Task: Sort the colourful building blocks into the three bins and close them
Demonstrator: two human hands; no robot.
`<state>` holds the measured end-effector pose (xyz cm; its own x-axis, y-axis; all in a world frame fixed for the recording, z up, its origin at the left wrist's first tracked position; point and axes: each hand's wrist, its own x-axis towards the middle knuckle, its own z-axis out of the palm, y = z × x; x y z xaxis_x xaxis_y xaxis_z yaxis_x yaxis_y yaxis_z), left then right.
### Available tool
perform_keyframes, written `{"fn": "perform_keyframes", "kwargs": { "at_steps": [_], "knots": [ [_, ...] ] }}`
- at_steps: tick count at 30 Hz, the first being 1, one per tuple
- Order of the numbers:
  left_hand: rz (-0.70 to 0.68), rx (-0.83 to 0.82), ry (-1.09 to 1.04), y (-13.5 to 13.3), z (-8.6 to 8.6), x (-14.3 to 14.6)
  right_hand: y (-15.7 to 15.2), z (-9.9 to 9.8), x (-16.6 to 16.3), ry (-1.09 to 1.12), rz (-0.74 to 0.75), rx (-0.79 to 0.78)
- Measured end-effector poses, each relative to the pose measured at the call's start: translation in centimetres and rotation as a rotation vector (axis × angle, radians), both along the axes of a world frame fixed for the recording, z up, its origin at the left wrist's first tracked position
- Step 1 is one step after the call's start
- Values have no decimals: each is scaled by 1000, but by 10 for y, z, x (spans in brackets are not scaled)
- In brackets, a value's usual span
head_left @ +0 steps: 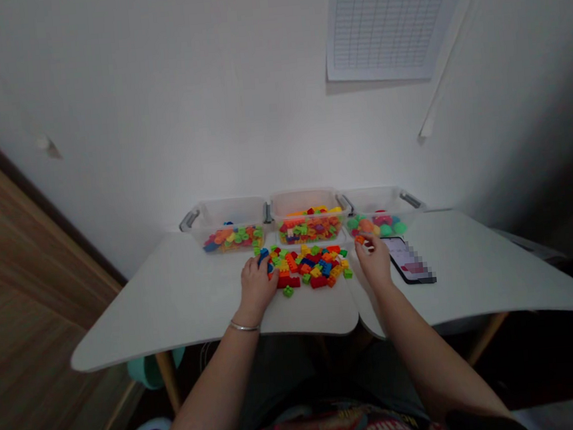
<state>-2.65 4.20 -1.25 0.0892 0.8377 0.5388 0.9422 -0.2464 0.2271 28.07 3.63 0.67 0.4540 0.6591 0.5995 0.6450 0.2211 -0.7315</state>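
A pile of colourful plastic building bricks lies on the white table in front of me. At its left edge, my left hand is closed with its fingers curled round a blue building brick, partly hidden by the fingers. To the right of the pile, my right hand pinches a small orange building brick between thumb and fingers, close to the front of the right-hand bin. A green brick lies just in front of the pile.
Three clear plastic bins stand against the wall: the left bin and middle bin hold colourful pieces, the right bin round ones. A phone lies beside my right hand. Two white tabletops meet near the middle.
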Motion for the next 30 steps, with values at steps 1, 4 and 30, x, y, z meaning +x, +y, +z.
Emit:
{"fn": "perform_keyframes", "kwargs": {
  "at_steps": [1,4,30],
  "knots": [
    [0,-3,-2,0,0,0,3,7,-2,21,5,42],
    [3,-9,-3,0,1,0,13,32,-13,101,20,138],
    [17,-40,6,2,-2,-1,80,85,-78,-181,108,-91]
  ]
}}
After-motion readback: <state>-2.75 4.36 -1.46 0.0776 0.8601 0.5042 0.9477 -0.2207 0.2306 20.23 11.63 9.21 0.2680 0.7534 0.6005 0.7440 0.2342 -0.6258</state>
